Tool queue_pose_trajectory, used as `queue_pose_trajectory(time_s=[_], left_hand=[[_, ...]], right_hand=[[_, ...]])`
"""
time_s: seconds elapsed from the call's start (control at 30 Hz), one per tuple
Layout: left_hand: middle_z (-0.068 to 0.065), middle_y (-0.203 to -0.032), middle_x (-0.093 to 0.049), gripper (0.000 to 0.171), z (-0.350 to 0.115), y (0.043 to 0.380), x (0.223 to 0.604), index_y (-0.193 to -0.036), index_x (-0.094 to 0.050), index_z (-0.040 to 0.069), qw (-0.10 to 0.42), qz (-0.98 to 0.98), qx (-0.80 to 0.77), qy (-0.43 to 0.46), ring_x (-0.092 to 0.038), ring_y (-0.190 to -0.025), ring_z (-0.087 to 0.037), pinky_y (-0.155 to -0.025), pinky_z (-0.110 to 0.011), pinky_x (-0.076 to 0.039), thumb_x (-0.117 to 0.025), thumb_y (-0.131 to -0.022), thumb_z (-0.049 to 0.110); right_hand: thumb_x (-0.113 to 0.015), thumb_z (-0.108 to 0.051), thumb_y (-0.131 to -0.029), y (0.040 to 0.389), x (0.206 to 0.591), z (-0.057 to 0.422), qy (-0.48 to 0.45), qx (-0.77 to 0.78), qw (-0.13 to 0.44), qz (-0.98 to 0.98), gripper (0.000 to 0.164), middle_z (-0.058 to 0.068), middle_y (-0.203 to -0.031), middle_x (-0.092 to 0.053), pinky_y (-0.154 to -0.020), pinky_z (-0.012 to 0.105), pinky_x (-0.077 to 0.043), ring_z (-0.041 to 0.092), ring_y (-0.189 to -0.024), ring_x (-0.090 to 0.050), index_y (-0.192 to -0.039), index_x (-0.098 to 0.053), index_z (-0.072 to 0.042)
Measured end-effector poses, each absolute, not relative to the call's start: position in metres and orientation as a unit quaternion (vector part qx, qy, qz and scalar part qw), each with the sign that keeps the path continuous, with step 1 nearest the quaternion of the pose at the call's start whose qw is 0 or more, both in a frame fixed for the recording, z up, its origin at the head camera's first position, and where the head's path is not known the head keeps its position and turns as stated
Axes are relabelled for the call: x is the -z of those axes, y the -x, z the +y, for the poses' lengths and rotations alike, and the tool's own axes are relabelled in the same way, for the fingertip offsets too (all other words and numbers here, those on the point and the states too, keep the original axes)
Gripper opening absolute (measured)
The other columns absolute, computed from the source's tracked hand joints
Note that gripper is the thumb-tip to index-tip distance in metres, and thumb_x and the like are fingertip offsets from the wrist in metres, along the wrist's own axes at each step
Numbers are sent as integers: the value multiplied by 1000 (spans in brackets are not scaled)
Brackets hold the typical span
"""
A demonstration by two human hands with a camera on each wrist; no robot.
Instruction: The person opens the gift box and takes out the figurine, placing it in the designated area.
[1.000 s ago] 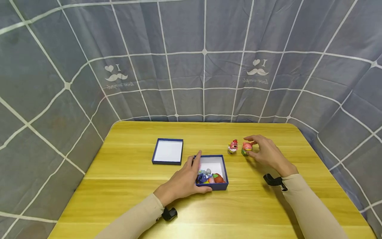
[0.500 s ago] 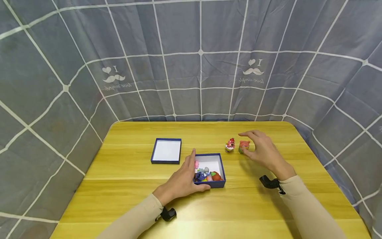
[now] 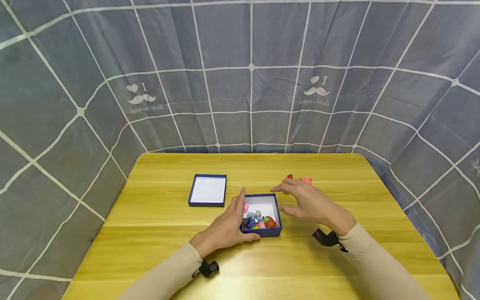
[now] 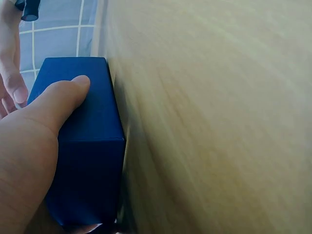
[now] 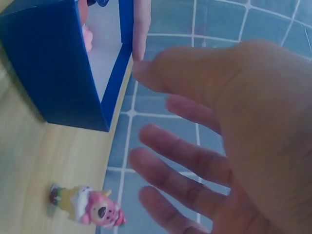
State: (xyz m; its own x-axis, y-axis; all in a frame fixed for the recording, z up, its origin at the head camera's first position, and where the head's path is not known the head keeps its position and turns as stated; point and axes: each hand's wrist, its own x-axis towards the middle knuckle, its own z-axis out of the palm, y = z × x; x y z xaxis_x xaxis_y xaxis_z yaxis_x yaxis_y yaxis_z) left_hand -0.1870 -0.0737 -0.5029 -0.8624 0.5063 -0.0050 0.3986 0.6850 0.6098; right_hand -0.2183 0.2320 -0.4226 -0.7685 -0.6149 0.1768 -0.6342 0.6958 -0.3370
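My left hand (image 3: 225, 227) holds the near left corner of a blue open box (image 3: 263, 232), its thumb along the front wall. In the left wrist view that thumb lies on the blue box (image 4: 92, 112). Small toy figurines (image 3: 258, 221) in several colours lie inside the box, mostly in its near half. My right hand (image 3: 313, 204) hovers just right of the box with fingers spread and nothing between them. Behind it, a pink bear figurine with a red hat (image 3: 289, 177) and a pink-headed figurine (image 3: 306, 180) are partly hidden. The right wrist view shows the bear figurine (image 5: 95, 207) standing on the table.
A blue-edged box lid with a white inside (image 3: 208, 190) lies left of the box, farther back. The yellow wooden table (image 3: 150, 233) ends at a grey checked curtain (image 3: 232, 91), which surrounds its back and sides.
My right hand has moved left and nearer from the pink-headed figurine to the box's right side, leaving that figurine standing on the table. My left hand stays on the box.
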Motion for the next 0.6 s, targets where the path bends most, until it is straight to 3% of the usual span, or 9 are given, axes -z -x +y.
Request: queue_pose_trajectory(time_s=[0.13,0.37,0.6], left_hand=[[-29,-184,-35,148,-74,187,503,-187,2,4,80,914,-310,-249,-63,-153,-41,-120,-58,-62,-95,-94,63],[-30,-187,-30,147,-77,183,505,-188,5,7,81,916,-307,-246,-64,-152,-45,-115,-60,-65,-94,-95,65],[-31,-186,-33,147,-75,189,507,-188,4,7,69,912,-308,-263,-65,-151,-45,-114,-58,-65,-94,-95,65]], right_hand=[[-94,-22,-100,218,418,223,-353,-174,-16,-919,44,6,-137,-82,-107,55,-68,30,-128,-78,-143,-82,-15],[-93,-23,-101,213,419,212,-382,-149,-79,-909,40,4,-144,-80,-117,60,-63,35,-140,-74,-140,-84,-20],[-94,-24,-101,213,417,212,-393,-130,-103,-905,36,-2,-142,-83,-123,64,-58,37,-146,-71,-136,-86,-23]])
